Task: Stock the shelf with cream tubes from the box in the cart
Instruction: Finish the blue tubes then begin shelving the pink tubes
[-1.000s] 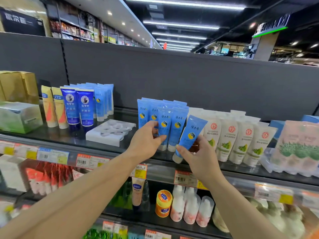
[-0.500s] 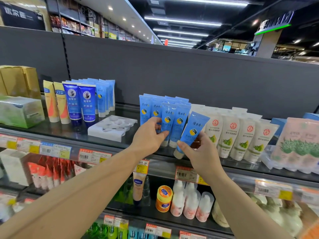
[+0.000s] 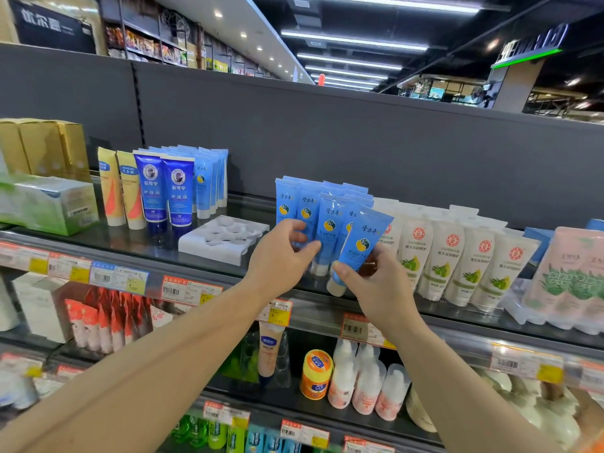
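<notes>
Several light blue cream tubes stand cap down in a block on the top shelf. My right hand pinches one more blue tube, tilted to the right at the front right of the block. My left hand curls its fingers round the lower part of the front standing tubes. The box and the cart are out of view.
White tubes with green leaves stand right beside the blue block. A white plastic holder tray with no tubes in it lies to the left, then dark blue tubes, yellow tubes and boxes. Lower shelves hold bottles and jars.
Both hands stay at the blue tubes. The tilted tube in my right hand has barely shifted; the view has dropped slightly.
</notes>
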